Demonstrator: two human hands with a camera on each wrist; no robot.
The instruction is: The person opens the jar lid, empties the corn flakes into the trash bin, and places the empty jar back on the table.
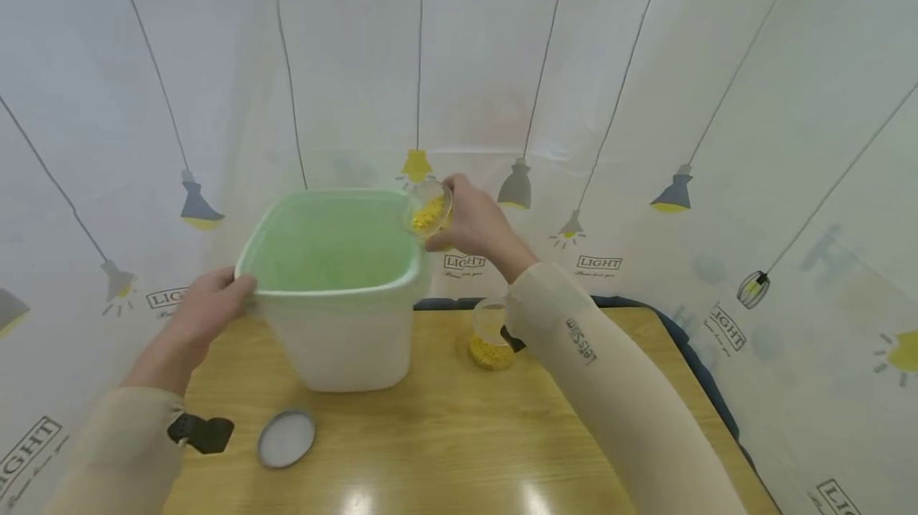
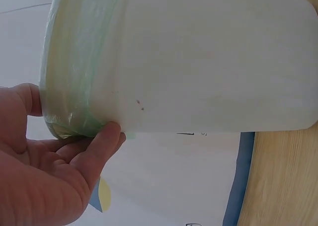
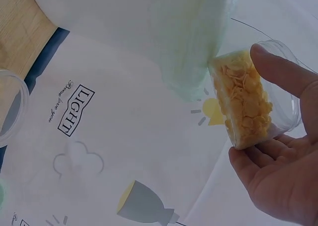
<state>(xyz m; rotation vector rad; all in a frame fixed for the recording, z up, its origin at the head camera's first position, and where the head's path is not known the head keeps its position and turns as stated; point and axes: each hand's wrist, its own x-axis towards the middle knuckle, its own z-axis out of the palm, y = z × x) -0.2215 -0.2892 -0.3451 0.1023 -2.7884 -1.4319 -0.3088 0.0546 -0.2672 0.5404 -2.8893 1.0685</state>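
Observation:
A white trash bin (image 1: 344,347) lined with a green bag (image 1: 337,240) stands on the table. My left hand (image 1: 208,308) grips its rim at the left corner, thumb on top and fingers beneath the edge in the left wrist view. At the bin's right rim, my right hand (image 1: 476,220) holds a clear plastic jar (image 1: 430,210), tilted with its mouth toward me. Yellow flakes (image 3: 244,99), like cornflakes, lie inside this jar. A second clear jar (image 1: 491,332) with yellow flakes at its bottom stands on the table below the right forearm.
On the wooden table (image 1: 445,435) a round grey-rimmed lid (image 1: 286,438) lies in front of the bin, toward the left. A white wall cover (image 1: 610,68) with printed lamps rises close behind the table and along its right side.

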